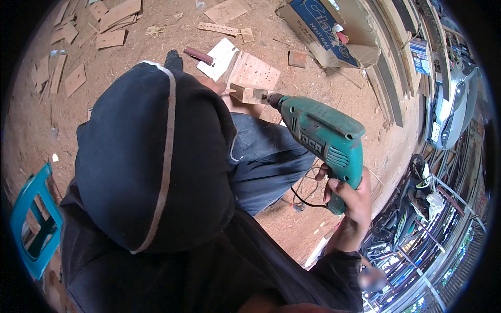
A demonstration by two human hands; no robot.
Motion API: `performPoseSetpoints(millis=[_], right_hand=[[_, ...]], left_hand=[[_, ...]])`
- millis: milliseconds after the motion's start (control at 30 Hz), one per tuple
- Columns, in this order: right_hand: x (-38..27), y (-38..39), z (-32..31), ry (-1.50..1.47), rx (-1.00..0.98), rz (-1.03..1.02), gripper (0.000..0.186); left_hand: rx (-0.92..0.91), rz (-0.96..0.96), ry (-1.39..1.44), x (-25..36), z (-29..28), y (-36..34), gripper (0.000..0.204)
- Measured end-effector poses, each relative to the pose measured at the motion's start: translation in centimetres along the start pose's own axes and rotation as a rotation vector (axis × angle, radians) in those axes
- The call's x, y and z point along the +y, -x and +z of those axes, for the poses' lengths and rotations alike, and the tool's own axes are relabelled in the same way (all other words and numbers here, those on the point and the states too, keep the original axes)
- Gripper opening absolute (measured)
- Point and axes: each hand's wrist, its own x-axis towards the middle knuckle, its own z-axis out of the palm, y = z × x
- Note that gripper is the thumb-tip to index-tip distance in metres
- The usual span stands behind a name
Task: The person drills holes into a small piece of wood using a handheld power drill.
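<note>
My right hand (349, 190) is wrapped around the handle of a green electric drill (326, 138), a finger near its trigger. The drill points left, its chuck (275, 100) close to the end of a small wooden block (249, 95); the chuck hides whether the bit has entered the wood. Against the block stands a pale wooden board (258, 71) with several drilled holes. My left hand (213, 84) shows only in part past my dark-trousered knee (156, 156), gripping the left side of the block. Its fingertips are mostly hidden.
Beyond the block lie a white piece (222, 56), a maroon cylinder (198, 55) and a perforated wooden strip (218, 28). Wood offcuts (112, 38) scatter the ground. A cardboard box (326, 31) stands far right; a teal plastic stool (36, 224) is left. The drill's cord (308, 204) hangs below.
</note>
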Motion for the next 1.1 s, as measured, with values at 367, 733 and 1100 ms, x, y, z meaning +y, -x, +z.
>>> performPoseSetpoints(millis=[367, 733, 1100], right_hand=[[-0.8, -0.2, 0.0, 0.096, -0.02, 0.045, 0.024], [-5.4, -2.1, 0.1, 0.416, -0.055, 0.15, 0.019], [-4.3, -0.8, 0.7, 0.36, 0.0, 0.073, 0.025]], left_hand=[[0.006, -0.004, -0.004, -0.2, 0.7, -0.3, 0.02], [-0.021, -0.051, -0.028, 0.8, -0.3, 0.3, 0.027], [0.041, -0.007, 0.03, -0.8, 1.0, -0.3, 0.03]])
